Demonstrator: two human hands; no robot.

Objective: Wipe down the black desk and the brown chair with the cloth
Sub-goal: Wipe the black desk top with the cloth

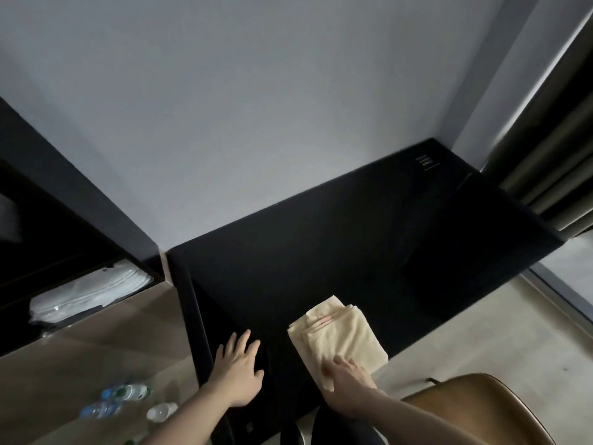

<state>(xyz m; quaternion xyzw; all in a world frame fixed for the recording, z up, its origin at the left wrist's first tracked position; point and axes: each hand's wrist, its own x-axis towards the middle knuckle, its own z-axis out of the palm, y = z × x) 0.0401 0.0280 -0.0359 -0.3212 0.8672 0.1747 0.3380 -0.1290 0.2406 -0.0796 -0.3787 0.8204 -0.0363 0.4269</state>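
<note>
White towels [90,292] are held in the shelf [80,220]. The cloth [340,332] is pressed by the right hand [345,379]; the left hand [237,369] is laid flat on the worktop [337,239]. The chair [481,409] is cut off.

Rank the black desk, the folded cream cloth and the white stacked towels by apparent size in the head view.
1. Black desk, by far.
2. Folded cream cloth and white stacked towels: look alike, the cloth nearer, so unranked.

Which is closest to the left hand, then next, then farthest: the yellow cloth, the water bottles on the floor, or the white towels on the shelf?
From the left hand:
1. Yellow cloth, just to its right on the desk.
2. Water bottles, lower left on the floor.
3. White towels, far left on the shelf.
</note>
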